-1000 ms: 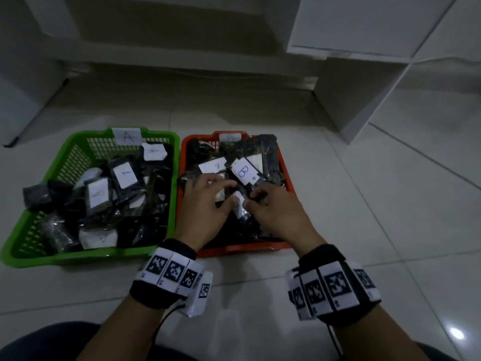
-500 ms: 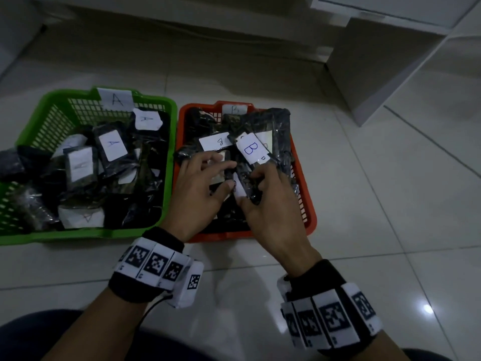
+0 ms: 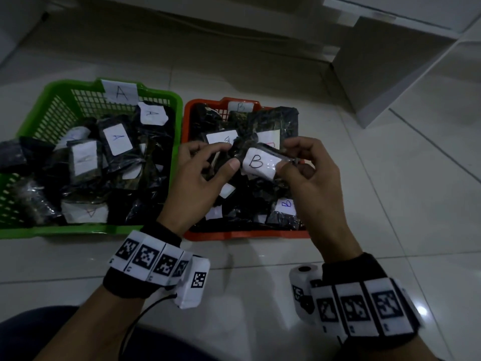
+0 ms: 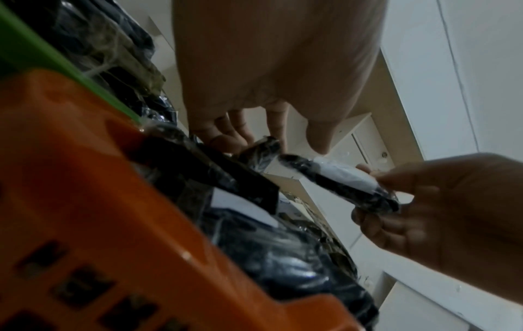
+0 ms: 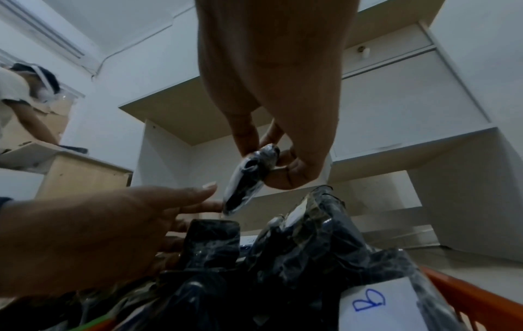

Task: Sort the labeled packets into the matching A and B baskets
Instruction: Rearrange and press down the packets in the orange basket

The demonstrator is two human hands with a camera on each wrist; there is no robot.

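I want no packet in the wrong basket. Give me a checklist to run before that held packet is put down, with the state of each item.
1. Label on the held packet readable: ok, it says B.
2. Right hand has a grip: ok, fingers pinch the packet's end.
3. Left hand also holding it: cannot tell; its thumb is at the label's edge, but the right wrist view shows its fingers only near the packet.
4. Orange basket tagged B: ok, B tag on its far rim.
5. Packet above the orange basket: ok.
6. Green basket is the A one: ok, to be avoided.
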